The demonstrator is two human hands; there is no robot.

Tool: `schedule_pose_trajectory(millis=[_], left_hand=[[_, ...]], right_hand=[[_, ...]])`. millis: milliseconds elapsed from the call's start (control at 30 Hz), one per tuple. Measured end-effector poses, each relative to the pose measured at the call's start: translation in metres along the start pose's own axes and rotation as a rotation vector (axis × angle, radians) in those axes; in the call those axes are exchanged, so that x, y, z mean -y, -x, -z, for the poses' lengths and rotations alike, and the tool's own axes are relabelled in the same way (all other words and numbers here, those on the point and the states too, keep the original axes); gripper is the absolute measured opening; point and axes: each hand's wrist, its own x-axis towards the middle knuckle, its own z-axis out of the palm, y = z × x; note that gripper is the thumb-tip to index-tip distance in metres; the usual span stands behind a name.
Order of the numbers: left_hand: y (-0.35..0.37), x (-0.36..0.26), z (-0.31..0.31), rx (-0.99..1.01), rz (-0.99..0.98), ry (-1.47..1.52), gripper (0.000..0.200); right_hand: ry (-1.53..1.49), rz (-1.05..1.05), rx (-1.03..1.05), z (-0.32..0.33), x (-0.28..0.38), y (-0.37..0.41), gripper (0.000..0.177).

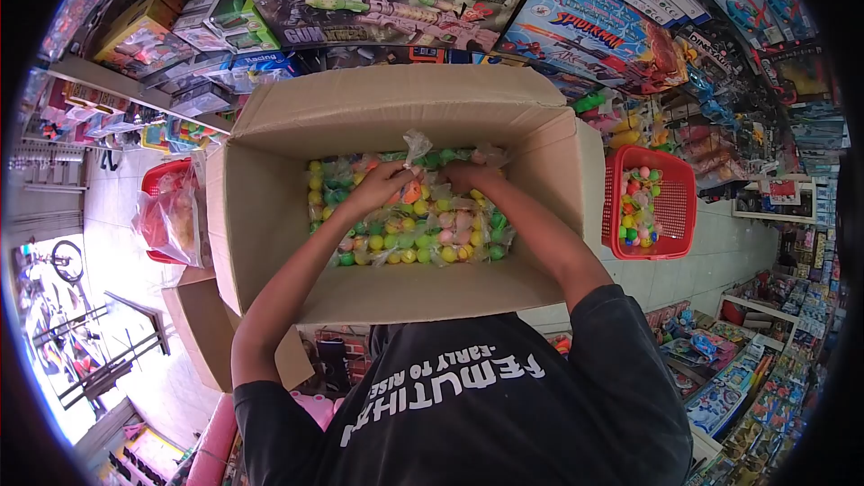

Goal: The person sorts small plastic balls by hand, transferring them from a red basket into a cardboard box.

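Note:
A large open cardboard box (414, 295) stands in front of me, its floor covered with clear plastic bags of small yellow, green, orange and pink balls (423, 241). Inside it, my left hand (382, 187) is closed on a clear plastic bag (416, 149), whose gathered top sticks up beside the fingers. Orange balls show just under that hand. My right hand (463, 176) reaches down among the bags a little to the right, at the box's far side. Its fingers are mostly hidden, so its grip does not show.
To the right, a red plastic basket (681, 216) holds more coloured balls. Another red basket (164, 178), partly covered by plastic bags, stands left. A smaller cardboard box (200, 328) lies near my left elbow. Boxed toys (387, 13) line the far shelf, and toy racks (765, 396) fill the right.

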Motion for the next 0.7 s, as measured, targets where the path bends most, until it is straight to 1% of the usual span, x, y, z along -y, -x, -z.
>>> schedule_pose_trajectory(millis=[67,200,267,300,367,400,433,467,500,567,600,667,700], left_hand=[[0.0,-0.002,-0.001,-0.005,0.021,-0.03,0.035],[-0.006,0.002,-0.003,-0.002,0.032,-0.018,0.034],[-0.011,0.01,-0.004,-0.005,0.043,-0.002,0.034],[-0.013,0.012,-0.004,-0.015,0.024,0.01,0.035],[-0.016,0.017,-0.004,-0.022,0.004,0.019,0.036],[-0.017,0.016,-0.004,-0.009,0.048,0.066,0.037],[-0.018,0.014,-0.004,0.005,0.091,0.111,0.038],[-0.02,0.013,-0.005,0.009,0.088,0.107,0.038],[-0.021,0.01,-0.007,-0.002,0.114,0.114,0.039],[-0.024,0.01,-0.01,-0.008,0.141,0.119,0.04],[-0.028,0.012,-0.011,-0.001,0.141,0.094,0.04],[-0.035,0.017,-0.016,0.013,0.133,0.067,0.04],[-0.038,0.02,-0.019,-0.012,0.085,0.006,0.039]], right_hand=[[0.259,-0.011,0.076,0.005,0.003,-0.001,0.034],[0.257,-0.068,0.112,0.006,0.006,0.005,0.031],[0.088,-0.049,0.023,0.003,0.006,0.012,0.03],[0.088,-0.047,0.021,0.002,0.004,0.01,0.03],[0.119,0.015,0.073,0.0,-0.001,0.008,0.03],[0.117,0.013,0.069,-0.001,-0.002,0.006,0.03],[0.167,-0.016,0.134,0.0,-0.003,0.002,0.031],[0.218,-0.045,0.199,0.003,-0.005,-0.001,0.032],[0.217,-0.049,0.195,0.011,-0.004,0.0,0.032],[0.055,-0.205,0.377,0.037,0.006,0.013,0.032],[0.047,-0.209,0.374,0.052,0.015,0.021,0.032],[-0.12,-0.2,0.306,0.079,0.029,0.035,0.034],[-0.123,-0.204,0.302,0.081,0.023,0.031,0.034]])
